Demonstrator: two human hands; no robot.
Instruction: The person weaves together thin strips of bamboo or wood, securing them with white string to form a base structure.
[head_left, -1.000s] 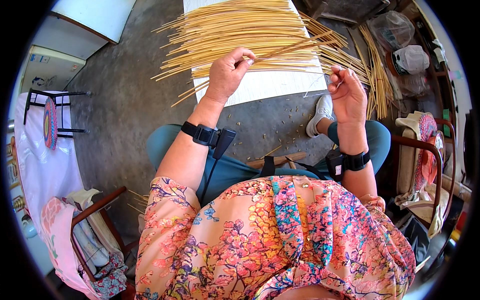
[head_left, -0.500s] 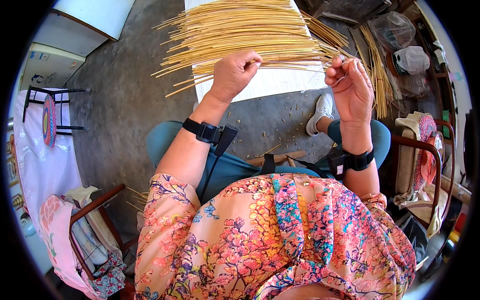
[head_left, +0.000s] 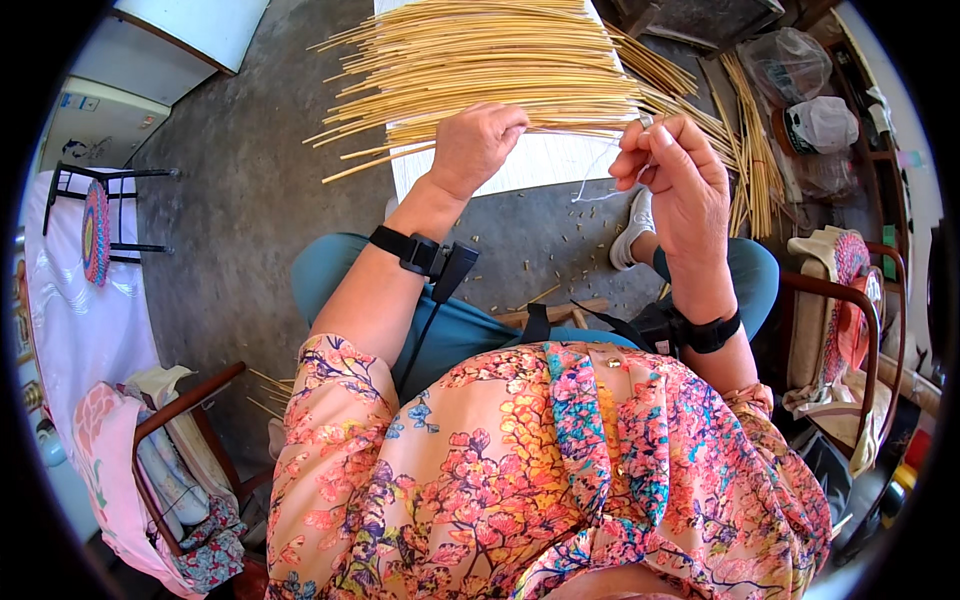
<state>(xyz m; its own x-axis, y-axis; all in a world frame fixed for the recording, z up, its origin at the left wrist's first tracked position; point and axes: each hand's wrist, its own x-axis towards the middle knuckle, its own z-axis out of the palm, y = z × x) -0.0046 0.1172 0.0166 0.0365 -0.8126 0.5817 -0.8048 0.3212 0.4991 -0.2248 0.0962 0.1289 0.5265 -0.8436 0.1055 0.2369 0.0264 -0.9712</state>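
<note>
Thread [head_left: 598, 198], white and slack, trails from the pinched fingertips of your right hand [head_left: 675, 170], just beyond the near edge of the white board [head_left: 560, 165], so that loose curl could tangle or snag on stalk ends. Your left hand [head_left: 475, 150] curls nearly closed over the near side of the straw-coloured stalks [head_left: 500, 75] spread on that board; I cannot tell whether it grips one, but a careless tug might roll its neighbours askew.

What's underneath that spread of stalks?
Under the stalks is a white panel, bare along its near edge. Grey floor shows below where they jut past its left side. The panel's middle is mostly covered, so anything there can't be seen.
</note>
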